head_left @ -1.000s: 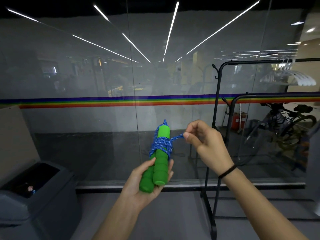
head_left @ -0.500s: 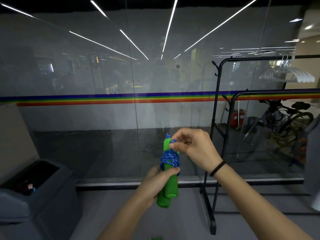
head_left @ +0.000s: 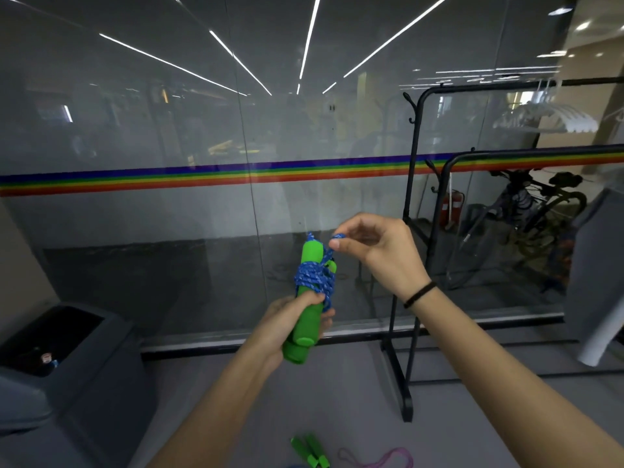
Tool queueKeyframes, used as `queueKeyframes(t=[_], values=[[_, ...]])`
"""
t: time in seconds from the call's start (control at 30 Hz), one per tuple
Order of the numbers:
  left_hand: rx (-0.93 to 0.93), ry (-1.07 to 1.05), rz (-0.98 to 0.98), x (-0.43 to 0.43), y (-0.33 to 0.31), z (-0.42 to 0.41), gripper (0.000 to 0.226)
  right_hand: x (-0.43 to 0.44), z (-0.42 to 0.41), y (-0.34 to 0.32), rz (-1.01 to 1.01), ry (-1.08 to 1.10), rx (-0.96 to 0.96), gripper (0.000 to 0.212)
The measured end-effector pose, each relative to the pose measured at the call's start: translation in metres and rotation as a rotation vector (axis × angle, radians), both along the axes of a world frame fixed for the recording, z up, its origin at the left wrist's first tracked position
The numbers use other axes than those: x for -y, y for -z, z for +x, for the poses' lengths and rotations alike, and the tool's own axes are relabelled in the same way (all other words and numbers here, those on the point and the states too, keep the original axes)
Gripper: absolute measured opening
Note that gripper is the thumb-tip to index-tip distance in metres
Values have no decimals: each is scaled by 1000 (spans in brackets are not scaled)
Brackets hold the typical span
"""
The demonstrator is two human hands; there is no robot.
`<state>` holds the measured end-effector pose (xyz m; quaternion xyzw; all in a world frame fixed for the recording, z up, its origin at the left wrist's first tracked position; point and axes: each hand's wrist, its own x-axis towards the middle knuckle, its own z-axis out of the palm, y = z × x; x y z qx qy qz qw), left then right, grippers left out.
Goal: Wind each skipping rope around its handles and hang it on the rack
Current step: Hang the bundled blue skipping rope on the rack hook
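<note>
My left hand (head_left: pixel 290 327) grips two green foam handles (head_left: pixel 305 327) held upright side by side. A blue speckled rope (head_left: pixel 312 280) is wound in several turns around their upper half. My right hand (head_left: pixel 374 251) pinches a short loop of that rope just above and to the right of the handle tops. The black rack (head_left: pixel 417 204) stands to the right, with hooks near its top. On the floor below lie another pair of green handles (head_left: pixel 310 452) and a pink rope (head_left: pixel 378 459).
A glass wall with a rainbow stripe (head_left: pixel 202 177) faces me. A dark grey bin (head_left: pixel 67 359) stands at the lower left. White hangers (head_left: pixel 543 118) hang on the rack's top bar; a bicycle (head_left: pixel 540 211) is behind the glass.
My right hand went from pulling the rope end out to the right, in to the handle tops, and now lifts a small loop above them. My view tilted down, showing more floor.
</note>
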<state>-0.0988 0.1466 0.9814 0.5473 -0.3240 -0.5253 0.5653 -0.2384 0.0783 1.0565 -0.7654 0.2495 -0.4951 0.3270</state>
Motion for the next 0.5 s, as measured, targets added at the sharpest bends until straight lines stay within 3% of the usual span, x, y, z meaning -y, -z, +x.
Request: queueKeyframes(t=[0.2, 0.5], values=[[2, 94, 51, 23, 22, 1, 20, 17, 8, 22, 17, 5, -49, 12], [3, 110, 97, 101, 31, -20, 41, 96, -6, 33, 57, 93, -94, 11]])
